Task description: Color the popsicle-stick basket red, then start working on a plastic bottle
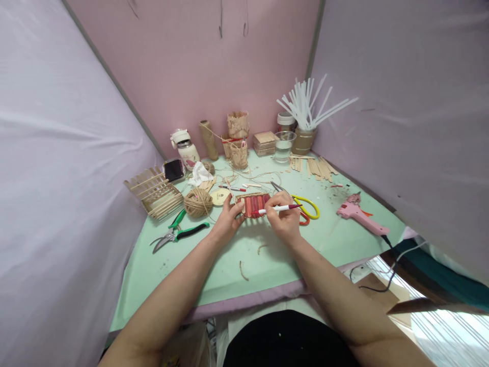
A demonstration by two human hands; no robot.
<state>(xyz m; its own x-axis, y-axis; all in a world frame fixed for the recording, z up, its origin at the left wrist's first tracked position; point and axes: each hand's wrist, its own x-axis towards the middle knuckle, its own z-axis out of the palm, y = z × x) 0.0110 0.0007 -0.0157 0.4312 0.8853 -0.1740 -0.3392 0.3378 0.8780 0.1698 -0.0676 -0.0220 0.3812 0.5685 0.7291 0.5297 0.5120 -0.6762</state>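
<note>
A small panel of popsicle sticks (252, 204), coloured red, lies on the green table (214, 265). My left hand (228, 218) grips its left edge with closed fingers. My right hand (283, 216) is closed round a white marker pen (278, 208) with a red tip end, held sideways with its point on the red sticks. Both forearms reach in from the bottom of the view.
A twine ball (197, 202), green-handled pruners (176, 233), yellow scissors (307, 206), a pink glue gun (359, 214) with its cord, loose sticks (314, 166), a stick basket (156, 192), a phone (174, 169), a water cup (284, 146) and white glue rods (310, 107) surround the work.
</note>
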